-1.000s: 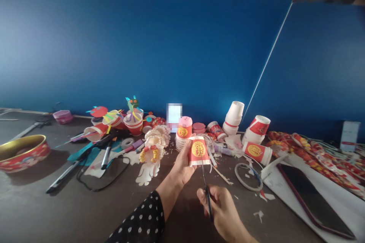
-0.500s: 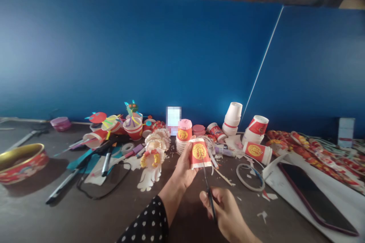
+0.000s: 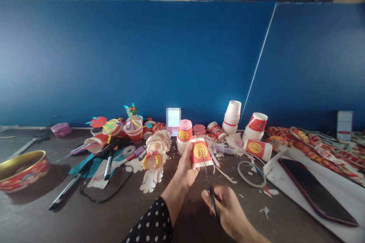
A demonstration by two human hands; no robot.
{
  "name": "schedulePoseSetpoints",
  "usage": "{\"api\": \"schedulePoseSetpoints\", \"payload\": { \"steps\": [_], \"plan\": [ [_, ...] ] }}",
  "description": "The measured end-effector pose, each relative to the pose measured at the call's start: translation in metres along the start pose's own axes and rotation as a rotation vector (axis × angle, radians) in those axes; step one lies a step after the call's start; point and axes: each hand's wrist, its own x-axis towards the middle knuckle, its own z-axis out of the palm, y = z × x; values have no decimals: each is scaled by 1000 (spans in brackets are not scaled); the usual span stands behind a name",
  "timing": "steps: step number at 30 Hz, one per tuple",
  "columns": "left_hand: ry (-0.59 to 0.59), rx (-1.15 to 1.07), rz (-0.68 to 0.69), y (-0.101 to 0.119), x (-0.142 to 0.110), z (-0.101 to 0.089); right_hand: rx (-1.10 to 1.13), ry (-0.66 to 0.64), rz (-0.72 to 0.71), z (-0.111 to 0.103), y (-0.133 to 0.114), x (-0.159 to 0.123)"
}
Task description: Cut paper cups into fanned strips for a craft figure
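My left hand [image 3: 184,169] is closed round a red paper cup [image 3: 196,151] with a yellow round emblem and a white edge turned toward me. Below it, my right hand [image 3: 225,205] grips a pair of dark scissors [image 3: 210,188]. Their blades reach up onto the front of the cup, over its lower edge; I cannot tell how far they have cut. Behind my left hand stands a stack of cups [image 3: 184,135] topped in pink. Paper scraps [image 3: 265,211] lie to the right of my right hand.
Cut paper shapes [image 3: 154,159], cup figures [image 3: 133,127] and a marker [image 3: 108,166] lie left, beside a red-gold bowl [image 3: 24,171]. To the right are stacked white cups [image 3: 231,115], a fallen cup [image 3: 258,149], a tape ring [image 3: 251,174] and a phone [image 3: 316,191]. A blue partition [image 3: 142,53] closes the back.
The view has shifted slightly. My left hand still holds the cup, and the scissors remain at its lower edge with little visible movement.
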Motion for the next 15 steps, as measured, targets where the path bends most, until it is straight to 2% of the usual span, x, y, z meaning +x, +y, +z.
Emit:
{"api": "schedulePoseSetpoints", "payload": {
  "steps": [15],
  "plan": [
    [-12,-22,3,1,-1,3,-40,9,5,0,5,0]
  ]
}}
